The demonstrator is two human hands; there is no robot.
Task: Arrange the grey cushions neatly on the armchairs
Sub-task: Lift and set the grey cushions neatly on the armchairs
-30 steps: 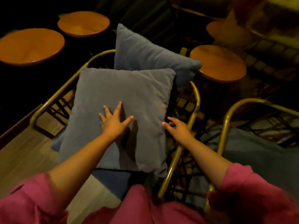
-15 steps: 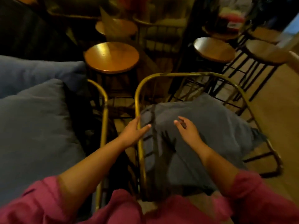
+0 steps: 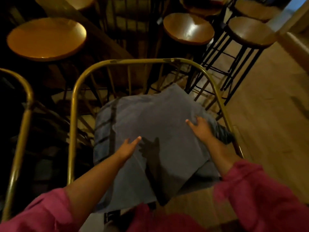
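A dim room with a wooden floor [image 3: 267, 114] on the right. In the centre stands an armchair [image 3: 142, 60] with a curved brass-coloured tube frame and dark bars, seen from above and from its near side. The brass rail of a second armchair [image 3: 27, 97] shows at the left edge, just beside the first. Beyond them, on the far side, are round wooden stools: a large bright one at far left [image 3: 46, 39], one at far centre-right [image 3: 189, 29], and one on thin black legs at far right [image 3: 250, 32].

Inside the central armchair lies a grey cushion [image 3: 158, 118], large and rumpled, tilted with one corner poking up toward the far rail. A second grey cushion [image 3: 209, 173] seems to sit under it at the near right, only its edge showing.

Two bare forearms in pink sleeves [image 3: 259, 190] reach in from the near edge. The left hand [image 3: 128, 147] rests flat on the near left part of the top cushion, fingers together and extended, gripping nothing. The right hand [image 3: 200, 127] lies on the cushion's right side with fingers spread; whether it is pinching the fabric cannot be told.

The step in hand looks like straightening this chair's cushion. The next move likely calls for a firm grip on both sides, then lifting or turning the cushion square against the back rail.
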